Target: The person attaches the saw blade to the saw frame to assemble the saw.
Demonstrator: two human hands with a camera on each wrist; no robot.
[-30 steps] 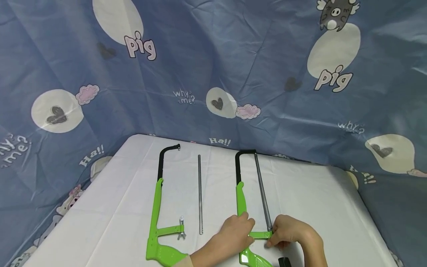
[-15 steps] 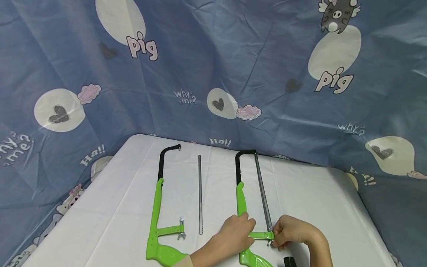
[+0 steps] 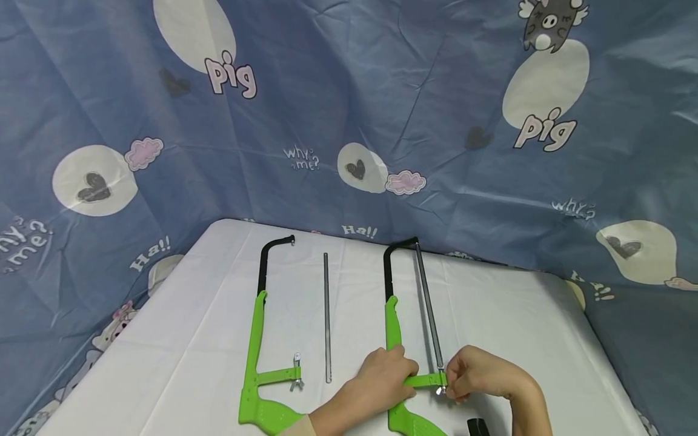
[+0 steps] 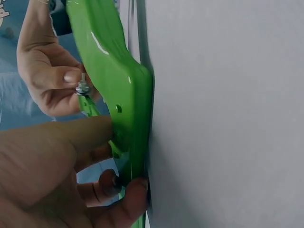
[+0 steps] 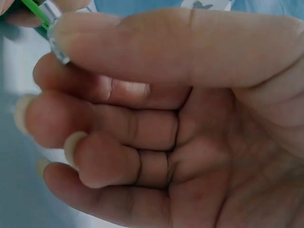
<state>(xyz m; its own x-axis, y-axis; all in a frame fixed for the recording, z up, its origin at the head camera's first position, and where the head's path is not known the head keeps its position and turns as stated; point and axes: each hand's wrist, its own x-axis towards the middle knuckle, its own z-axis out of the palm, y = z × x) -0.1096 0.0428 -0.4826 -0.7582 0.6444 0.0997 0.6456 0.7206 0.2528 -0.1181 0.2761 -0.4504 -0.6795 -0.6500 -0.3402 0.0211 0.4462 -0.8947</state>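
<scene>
My left hand (image 3: 384, 378) grips the green frame of the right-hand hacksaw (image 3: 392, 324), thumb and fingers around it just above the handle. A grey blade (image 3: 429, 303) spans that frame, from the black arm's tip down to the green crosspiece (image 3: 425, 380). At the crosspiece's outer end, my right hand (image 3: 482, 372) pinches a small silver wing nut (image 3: 441, 390) between thumb and forefinger. The right wrist view shows the wing nut (image 5: 58, 47) at the thumb tip, with the other fingers curled below.
To the left lies a second green hacksaw (image 3: 253, 345) without a blade, its own wing nut (image 3: 297, 384) on the crosspiece. A loose blade (image 3: 327, 318) lies between the saws on the white tabletop (image 3: 180, 363). Blue patterned cloth (image 3: 305, 109) hangs behind.
The right fingers have shifted from under the crosspiece to its outer side, uncovering the wing nut. The held hacksaw's far tip and crosspiece have risen slightly, and a shadow now shows beside the blade.
</scene>
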